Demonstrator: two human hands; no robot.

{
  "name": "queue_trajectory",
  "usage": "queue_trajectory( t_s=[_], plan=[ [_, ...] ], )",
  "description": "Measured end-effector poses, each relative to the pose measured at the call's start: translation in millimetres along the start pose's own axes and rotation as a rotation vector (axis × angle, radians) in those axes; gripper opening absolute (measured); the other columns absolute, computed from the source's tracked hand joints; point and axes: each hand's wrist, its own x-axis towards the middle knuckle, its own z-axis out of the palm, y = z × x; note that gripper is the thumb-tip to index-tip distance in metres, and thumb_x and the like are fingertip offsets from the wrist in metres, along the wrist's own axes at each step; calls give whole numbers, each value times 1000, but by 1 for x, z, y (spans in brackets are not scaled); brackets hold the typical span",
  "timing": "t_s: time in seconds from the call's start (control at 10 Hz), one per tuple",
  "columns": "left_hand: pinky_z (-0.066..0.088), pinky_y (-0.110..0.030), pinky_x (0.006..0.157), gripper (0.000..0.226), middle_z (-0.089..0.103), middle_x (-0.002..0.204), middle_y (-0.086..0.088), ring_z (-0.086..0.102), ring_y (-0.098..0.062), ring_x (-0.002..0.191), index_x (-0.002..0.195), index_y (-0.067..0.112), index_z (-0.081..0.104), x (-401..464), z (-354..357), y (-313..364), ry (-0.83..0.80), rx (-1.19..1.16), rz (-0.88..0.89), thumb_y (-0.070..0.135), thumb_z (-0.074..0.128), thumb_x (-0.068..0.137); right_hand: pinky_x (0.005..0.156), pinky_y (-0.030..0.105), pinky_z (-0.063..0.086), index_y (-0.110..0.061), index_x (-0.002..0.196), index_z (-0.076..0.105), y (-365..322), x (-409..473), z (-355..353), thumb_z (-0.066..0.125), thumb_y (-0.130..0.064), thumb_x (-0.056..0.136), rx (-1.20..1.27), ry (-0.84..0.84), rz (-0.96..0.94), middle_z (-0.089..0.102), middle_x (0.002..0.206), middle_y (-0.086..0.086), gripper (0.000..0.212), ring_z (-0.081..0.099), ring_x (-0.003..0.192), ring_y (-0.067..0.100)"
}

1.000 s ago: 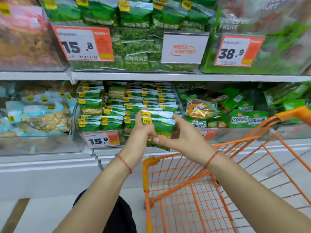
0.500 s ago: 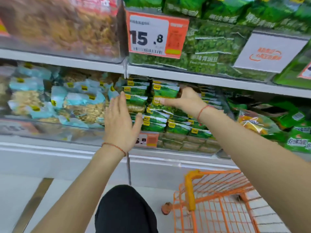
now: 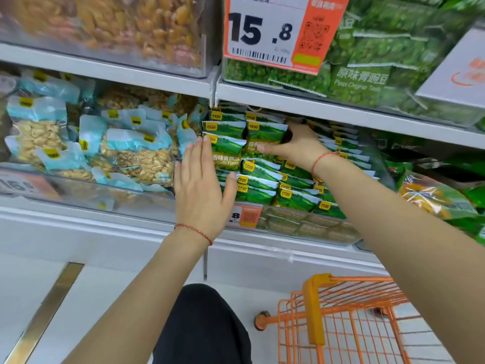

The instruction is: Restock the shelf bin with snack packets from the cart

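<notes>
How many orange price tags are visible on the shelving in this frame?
3: a large 15.8 tag on the upper bin, a small tag on the green-packet bin partly behind the left hand, and a blurred tag at far left. Others may be hidden.

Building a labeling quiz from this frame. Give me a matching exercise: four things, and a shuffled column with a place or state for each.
Things:
1. left hand
2. right hand
3. cart
4. price tag

Places or states:
A. orange, on the floor at lower right
B. fingers straight, flat against the left side of the green packets
C. on the upper shelf bin, reads 15.8
D. grips a green packet at the top of the stack

Pairs: 1-B, 2-D, 3-A, 4-C
</notes>
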Motion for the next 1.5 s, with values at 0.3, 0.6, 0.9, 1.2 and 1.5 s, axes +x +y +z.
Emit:
queue_trajectory(
  t_s=[0.3, 0.6, 0.9, 1.2, 1.5],
  plan=[
    [5, -42, 117, 70, 13, 158, -7, 4, -22, 146, 151, 14, 11, 0, -1, 1, -19, 17, -2, 45, 33, 93, 98, 26, 37, -11, 144, 35, 7, -6, 3, 72, -48, 77, 181, 114, -13, 44, 143, 8, 85, 45, 129, 24],
    [5, -44, 118, 69, 11, 158, -8, 4, -24, 146, 151, 15, 12, 1, 0, 1, -35, 46, -1, 45, 32, 93, 104, 31, 36, -13, 148, 27, 3, -2, 1, 70, -49, 79, 114, 88, 41, 35, 151, 6, 89, 38, 135, 26],
    [-4, -44, 115, 54, 21, 156, -11, 12, -30, 145, 148, 23, 27, 3, -4, 7, 43, 219, 176, 39, 30, 97, 92, 34, 42, -16, 136, 46, 16, -24, 6, 65, -46, 85, -110, 363, -154, 55, 129, 11, 62, 45, 124, 29],
    [-3, -47, 116, 50, 8, 159, -1, 5, -25, 146, 150, 32, 13, 21, -12, 10, -143, 236, 112, 34, 22, 101, 101, 36, 39, -23, 133, 55, 17, -33, 11, 58, -24, 92, -271, 350, -356, 51, 136, 5, 40, 46, 124, 25],
    [-1, -46, 117, 53, 6, 159, -2, 2, -26, 147, 149, 30, 24, 11, -21, 10, -28, 101, 135, 40, 26, 96, 110, 37, 33, -20, 139, 44, 21, -60, 6, 53, -25, 95, -127, 252, -338, 43, 144, 5, 45, 38, 132, 23]
  ],
)
